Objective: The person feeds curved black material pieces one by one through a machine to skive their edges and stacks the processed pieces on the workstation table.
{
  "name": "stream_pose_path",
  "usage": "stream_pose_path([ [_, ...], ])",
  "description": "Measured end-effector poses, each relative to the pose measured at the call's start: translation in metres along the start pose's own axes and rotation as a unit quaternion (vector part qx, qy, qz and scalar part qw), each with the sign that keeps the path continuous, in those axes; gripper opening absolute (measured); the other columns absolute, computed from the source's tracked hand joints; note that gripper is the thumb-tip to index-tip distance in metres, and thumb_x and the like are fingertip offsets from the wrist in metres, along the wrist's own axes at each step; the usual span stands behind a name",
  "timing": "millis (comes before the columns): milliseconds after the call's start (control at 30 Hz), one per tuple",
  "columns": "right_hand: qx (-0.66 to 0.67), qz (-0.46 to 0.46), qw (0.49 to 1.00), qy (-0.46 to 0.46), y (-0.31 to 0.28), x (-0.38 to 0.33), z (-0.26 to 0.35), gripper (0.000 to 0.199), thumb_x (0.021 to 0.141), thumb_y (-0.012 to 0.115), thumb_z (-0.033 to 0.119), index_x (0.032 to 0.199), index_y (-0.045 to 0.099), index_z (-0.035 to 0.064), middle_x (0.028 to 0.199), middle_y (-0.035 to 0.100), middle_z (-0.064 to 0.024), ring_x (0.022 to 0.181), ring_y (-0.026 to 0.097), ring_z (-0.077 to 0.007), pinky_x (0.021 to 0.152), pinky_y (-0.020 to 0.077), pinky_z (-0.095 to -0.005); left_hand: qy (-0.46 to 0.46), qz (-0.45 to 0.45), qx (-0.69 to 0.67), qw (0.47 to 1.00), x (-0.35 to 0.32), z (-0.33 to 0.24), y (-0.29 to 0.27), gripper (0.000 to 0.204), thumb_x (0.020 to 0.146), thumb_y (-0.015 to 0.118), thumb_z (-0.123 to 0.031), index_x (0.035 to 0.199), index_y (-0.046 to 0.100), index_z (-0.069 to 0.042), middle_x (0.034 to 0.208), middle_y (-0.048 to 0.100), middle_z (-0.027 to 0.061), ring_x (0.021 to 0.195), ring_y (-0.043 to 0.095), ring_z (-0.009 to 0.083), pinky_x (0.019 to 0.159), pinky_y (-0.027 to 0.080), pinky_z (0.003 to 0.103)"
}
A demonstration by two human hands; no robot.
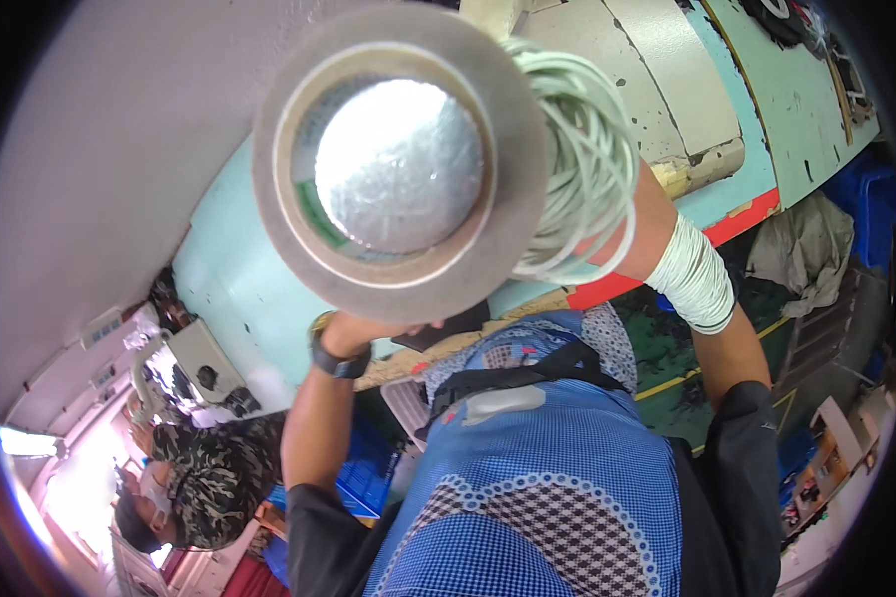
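Observation:
A wide roll of tape (274, 199) looms close in front, with a shiny silver disc (403, 164) showing inside its core. Beside it on the right is a loose bundle of pale green-white cord (582, 159). My left hand (363, 330), with a dark watch on its wrist, is mostly hidden under the roll, near a dark flat piece (448, 326) at the table edge. My right hand (647, 214) reaches behind the cord bundle, which covers its fingers. Pale cord (702, 277) is wound many times around my right wrist.
A pale blue-green worktable (234, 259) with a red edge strip stretches ahead. A sewing-machine-like cream body (707, 90) stands on it. Another person (209, 478) in camouflage clothing sits at the lower left by a machine (204, 363). Grey cloth (804, 249) hangs at the right.

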State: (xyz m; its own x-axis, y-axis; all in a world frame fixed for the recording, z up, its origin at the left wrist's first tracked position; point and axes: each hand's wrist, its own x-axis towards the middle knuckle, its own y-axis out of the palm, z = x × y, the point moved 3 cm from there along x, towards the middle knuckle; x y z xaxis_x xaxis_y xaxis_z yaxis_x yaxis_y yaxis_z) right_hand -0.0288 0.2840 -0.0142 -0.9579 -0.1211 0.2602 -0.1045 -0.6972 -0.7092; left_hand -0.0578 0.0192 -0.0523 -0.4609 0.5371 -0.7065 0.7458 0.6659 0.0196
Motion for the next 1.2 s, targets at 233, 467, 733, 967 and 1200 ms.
stream_pose_path([
  [233,0.047,-0.067,0.959,0.272,-0.03,-0.091,0.047,0.014,0.082,0.069,0.003,0.095,0.067,-0.002,0.075,0.067,-0.0139,0.064,0.064,-0.0331,0.061,0.0513,-0.0373,-0.001,-0.022,-0.014,1.0,0.004,-0.011,0.01,0.027,0.099,0.054,-0.023,0.087,0.061,0.0,0.053,0.057,0.0044,0.04,0.051,0.0077,0.037,0.037,0.02],
  [467,-0.329,-0.124,0.92,0.173,-0.023,-0.05,-0.001,0.029,0.08,0.066,0.011,0.108,0.067,0.0052,0.107,0.058,-0.0181,0.103,0.057,-0.0351,0.085,0.0476,-0.0429,0.114,-0.15,0.346,0.919,-0.015,0.099,0.008,0.032,0.075,0.079,-0.022,0.094,0.068,0.001,0.098,0.068,0.0204,0.095,0.062,0.0387,0.083,0.048,0.042],
  [733,0.335,0.147,0.912,0.186,0.037,-0.073,0.073,0.019,0.086,0.066,0.019,0.092,0.064,0.0015,0.081,0.065,-0.0196,0.073,0.066,-0.0347,0.066,0.0526,-0.0405,0.03,0.023,0.035,0.999,-0.059,-0.002,0.034,0.015,0.089,0.068,-0.01,0.097,0.066,0.003,0.068,0.063,-0.0005,0.064,0.053,0.0029,0.058,0.043,0.021],
  [967,0.318,0.072,0.906,0.271,0.009,-0.05,0.039,0.015,0.086,0.067,0.014,0.088,0.065,-0.0009,0.069,0.066,-0.0143,0.06,0.066,-0.0209,0.059,0.0514,-0.0308,0.03,0.032,0.032,0.999,-0.036,-0.026,0.028,0.018,0.097,0.059,-0.016,0.096,0.064,0.001,0.07,0.058,-0.0046,0.059,0.047,0.0006,0.051,0.037,0.019],
  [1200,0.205,0.038,0.958,0.196,-0.01,-0.032,0.007,0.013,0.086,0.067,0.008,0.094,0.065,-0.0021,0.076,0.069,-0.0113,0.065,0.067,-0.0188,0.062,0.0534,-0.0287,0.058,-0.025,0.009,0.998,-0.008,-0.001,-0.005,0.021,0.098,0.059,-0.023,0.097,0.064,-0.003,0.077,0.06,-0.0051,0.063,0.048,-0.0003,0.056,0.039,0.018],
])
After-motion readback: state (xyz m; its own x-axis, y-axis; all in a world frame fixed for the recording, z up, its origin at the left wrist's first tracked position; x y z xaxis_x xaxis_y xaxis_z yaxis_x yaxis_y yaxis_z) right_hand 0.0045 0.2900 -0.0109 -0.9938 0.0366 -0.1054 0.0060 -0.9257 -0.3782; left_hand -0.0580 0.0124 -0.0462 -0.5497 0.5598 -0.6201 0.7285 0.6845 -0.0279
